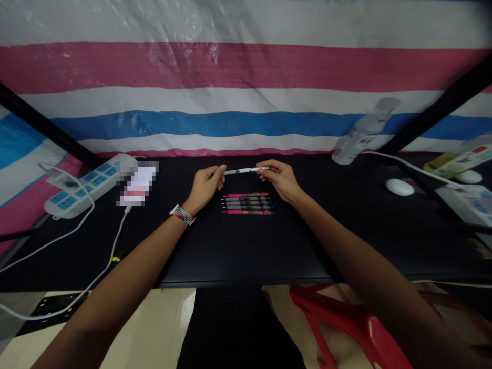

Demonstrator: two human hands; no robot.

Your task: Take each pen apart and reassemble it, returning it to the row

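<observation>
A slim white pen (242, 170) with a dark band is held level just above the black table. My left hand (207, 185) pinches its left end between thumb and fingers. At the other end, the fingertips of my right hand (282, 180) close on the pen's tip. Below it lies a stacked row of several pens, side by side and parallel: a pink pen (246, 195) at the back, grey and black pens (246, 203) in the middle, and another pink pen (246, 211) in front.
On the left of the black table (238, 251) are a white power strip (92, 184), a blurred-out phone (138, 183) and a white cable (115, 241). A clear bottle (363, 133) and a white oval object (400, 187) stand right. A red stool (346, 318) is below the edge.
</observation>
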